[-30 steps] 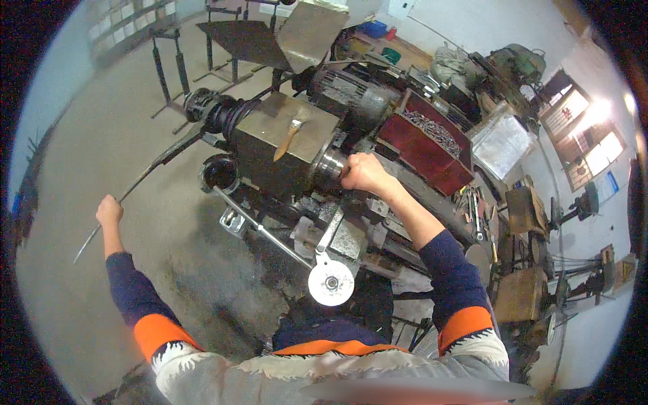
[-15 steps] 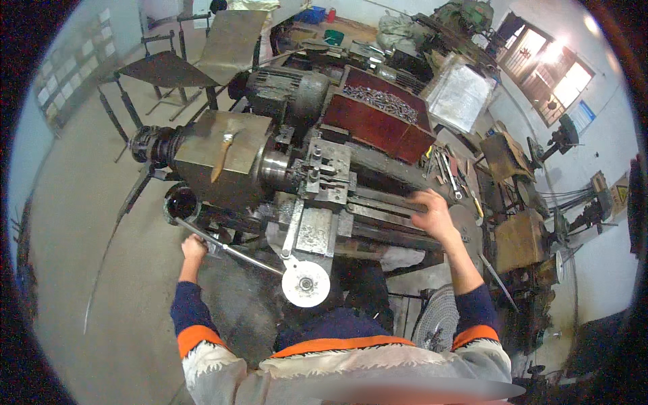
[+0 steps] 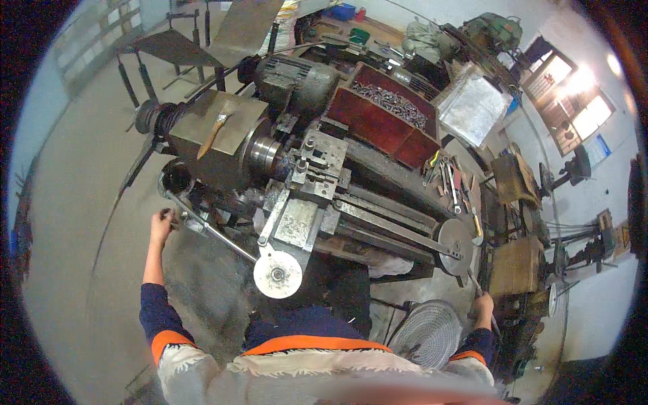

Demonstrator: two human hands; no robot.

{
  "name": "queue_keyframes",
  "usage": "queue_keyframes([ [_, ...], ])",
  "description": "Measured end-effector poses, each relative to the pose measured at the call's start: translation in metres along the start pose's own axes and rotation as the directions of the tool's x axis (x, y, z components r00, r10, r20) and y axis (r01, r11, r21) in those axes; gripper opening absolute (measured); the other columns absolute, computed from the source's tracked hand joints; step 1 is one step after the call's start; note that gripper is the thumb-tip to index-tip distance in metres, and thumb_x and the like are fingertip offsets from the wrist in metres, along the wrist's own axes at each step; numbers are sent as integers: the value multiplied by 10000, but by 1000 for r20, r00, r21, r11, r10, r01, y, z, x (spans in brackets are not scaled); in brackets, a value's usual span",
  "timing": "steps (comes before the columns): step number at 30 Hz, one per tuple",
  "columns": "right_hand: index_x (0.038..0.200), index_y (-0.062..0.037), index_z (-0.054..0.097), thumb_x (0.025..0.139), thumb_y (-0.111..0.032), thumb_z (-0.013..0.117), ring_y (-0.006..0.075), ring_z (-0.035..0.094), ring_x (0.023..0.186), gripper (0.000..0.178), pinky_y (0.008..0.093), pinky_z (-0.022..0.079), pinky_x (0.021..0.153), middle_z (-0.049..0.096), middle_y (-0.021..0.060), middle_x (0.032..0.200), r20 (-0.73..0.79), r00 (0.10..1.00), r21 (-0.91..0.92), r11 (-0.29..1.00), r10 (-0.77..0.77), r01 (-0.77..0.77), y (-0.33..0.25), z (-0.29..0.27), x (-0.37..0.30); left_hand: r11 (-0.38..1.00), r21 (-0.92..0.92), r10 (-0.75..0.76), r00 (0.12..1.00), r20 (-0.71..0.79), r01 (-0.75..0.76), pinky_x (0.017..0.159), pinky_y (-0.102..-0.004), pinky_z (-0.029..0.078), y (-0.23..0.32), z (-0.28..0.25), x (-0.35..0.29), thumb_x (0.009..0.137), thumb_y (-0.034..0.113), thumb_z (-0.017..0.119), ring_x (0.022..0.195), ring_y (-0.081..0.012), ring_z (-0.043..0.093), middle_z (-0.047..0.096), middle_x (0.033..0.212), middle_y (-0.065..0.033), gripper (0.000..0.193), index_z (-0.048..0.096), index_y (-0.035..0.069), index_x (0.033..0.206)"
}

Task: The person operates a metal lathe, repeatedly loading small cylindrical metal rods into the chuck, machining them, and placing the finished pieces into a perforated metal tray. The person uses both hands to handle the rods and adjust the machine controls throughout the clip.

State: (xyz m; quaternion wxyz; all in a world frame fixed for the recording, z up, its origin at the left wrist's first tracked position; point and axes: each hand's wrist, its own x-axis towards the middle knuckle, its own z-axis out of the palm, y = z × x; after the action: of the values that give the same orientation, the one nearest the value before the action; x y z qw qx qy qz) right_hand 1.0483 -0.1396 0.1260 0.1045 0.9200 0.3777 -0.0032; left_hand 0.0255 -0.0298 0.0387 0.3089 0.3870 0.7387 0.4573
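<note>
Head view: at 4 o'clock from its middle sat a thin metal lever (image 3: 475,284), just below the round plate (image 3: 455,240); the right hand (image 3: 482,306) appeared wrapped round it, fingers curled. Near 9 o'clock, the left hand (image 3: 163,221) was just below the dark cup-shaped housing (image 3: 177,177) and near the upper end of the long bright rod (image 3: 229,242); whether its fingers were clenched or loose could not be told. Working the lever well, it seemed, called for a full grip, a straight wrist and even force rather than a jerk. The lever's long axis ran from 11 to 5 o'clock, its upper end pointing toward the round plate.
</note>
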Motion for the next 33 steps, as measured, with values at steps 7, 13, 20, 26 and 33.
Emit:
queue_keyframes([
  [7,958,-58,602,703,-225,520,326,578,931,316,389,456,802,615,175,956,-8,1000,-45,999,18,-18,-12,2,-48,960,-273,-53,928,-369,-54,393,-285,442,91,46,-9,832,316,580,478,-182,574,571,634,-103,374,518,-47,898],
  [13,916,-22,607,646,-235,565,363,583,889,347,415,464,769,615,197,920,-123,976,102,981,177,-165,-25,26,-114,873,-476,-141,883,-448,-103,329,-294,400,56,86,36,768,98,597,404,-228,561,567,648,-140,321,399,-75,952],
  [20,864,0,598,605,-233,571,380,587,863,349,423,468,769,610,232,890,-95,975,186,965,203,-183,-38,15,-131,874,-475,-134,888,-440,-103,342,-304,438,62,86,31,739,48,588,410,-224,562,573,728,-170,358,364,-81,988],
  [26,849,2,598,604,-233,569,392,590,846,341,430,474,758,610,235,885,-134,973,178,970,189,-164,-47,6,-139,925,-377,-219,869,-444,41,348,-305,446,71,81,28,733,40,586,410,-229,557,569,707,-171,341,377,-82,972],
  [33,867,11,592,604,-237,572,390,591,837,362,437,472,754,612,228,879,-134,972,193,967,192,-164,-45,11,-137,945,-326,-186,871,-456,31,355,-314,447,100,78,6,718,25,563,410,-206,538,557,658,-147,193,461,-107,816],
])
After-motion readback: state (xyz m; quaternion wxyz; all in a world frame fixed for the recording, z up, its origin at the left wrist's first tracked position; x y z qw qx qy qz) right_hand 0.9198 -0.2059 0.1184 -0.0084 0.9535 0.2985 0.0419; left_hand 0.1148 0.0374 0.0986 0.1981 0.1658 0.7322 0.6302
